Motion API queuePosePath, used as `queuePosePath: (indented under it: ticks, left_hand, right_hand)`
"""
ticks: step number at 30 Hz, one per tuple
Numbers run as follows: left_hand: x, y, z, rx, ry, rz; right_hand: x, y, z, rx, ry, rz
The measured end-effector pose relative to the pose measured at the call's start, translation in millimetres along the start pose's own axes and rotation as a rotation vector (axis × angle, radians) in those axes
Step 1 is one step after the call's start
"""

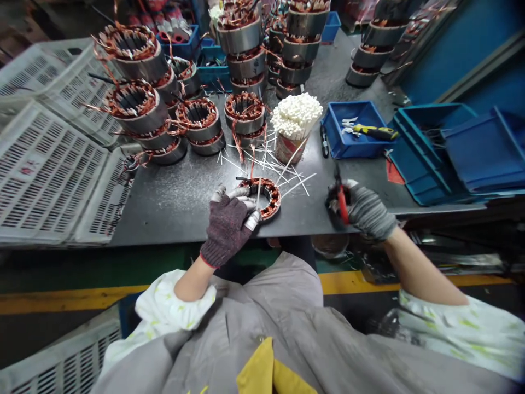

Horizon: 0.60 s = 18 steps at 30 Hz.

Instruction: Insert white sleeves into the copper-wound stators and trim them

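In a dark maroon glove with white-wrapped fingertips, my left hand [229,221] grips the near left side of a copper-wound stator [271,205] lying on the metal table. A pale thin stick [258,192] stands across the stator's opening near my fingers. Off to the right, my right hand [367,208], in a grey knit glove, is closed around red-handled pliers [342,203], blurred, with their dark tip pointing away from me. Behind the stator, a round container [289,149] holds a thick bundle of white sticks [297,114]; several loose sticks [287,172] lie around it.
Stacked stators [137,109] stand at the back left, with taller stacks [241,44] behind. A blue bin [353,148] holds a yellow-and-black tool [375,132]; a black marker [324,141] lies beside it. Teal bins [422,164] sit at right, white crates [45,175] at left.
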<state>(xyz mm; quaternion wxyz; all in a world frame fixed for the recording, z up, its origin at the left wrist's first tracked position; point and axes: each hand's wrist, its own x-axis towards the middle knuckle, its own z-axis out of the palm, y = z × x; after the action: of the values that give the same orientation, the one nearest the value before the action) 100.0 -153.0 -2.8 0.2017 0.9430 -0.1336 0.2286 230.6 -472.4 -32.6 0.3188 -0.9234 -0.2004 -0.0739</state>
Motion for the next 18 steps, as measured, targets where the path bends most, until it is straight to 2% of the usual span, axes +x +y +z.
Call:
queuePosePath:
  ticks: [4,10,13,16,18]
  left_hand:
    - [1.1,-4.1,1.6,-0.027,0.018,-0.03]
    - [-1.6,-3.1,4.4,-0.012,0.065,-0.039]
    - [-3.2,-2.6,6.3,0.005,0.101,-0.012]
    - [-4.7,-0.1,7.4,0.003,0.132,-0.016]
    - [-6.0,3.0,8.4,0.0,0.137,-0.044]
  right_hand:
    - [-29.8,-36.7,19.8,-0.092,-0.124,-0.062]
    - [-12.6,-77.5,44.1,-0.169,-0.178,-0.185]
    - [-6.4,-83.6,39.2,-0.224,-0.278,-0.17]
    - [-10.1,-81.8,25.2,-0.35,-0.45,-0.051]
    - [-11.7,-80.1,19.3,-0.416,-0.455,0.041]
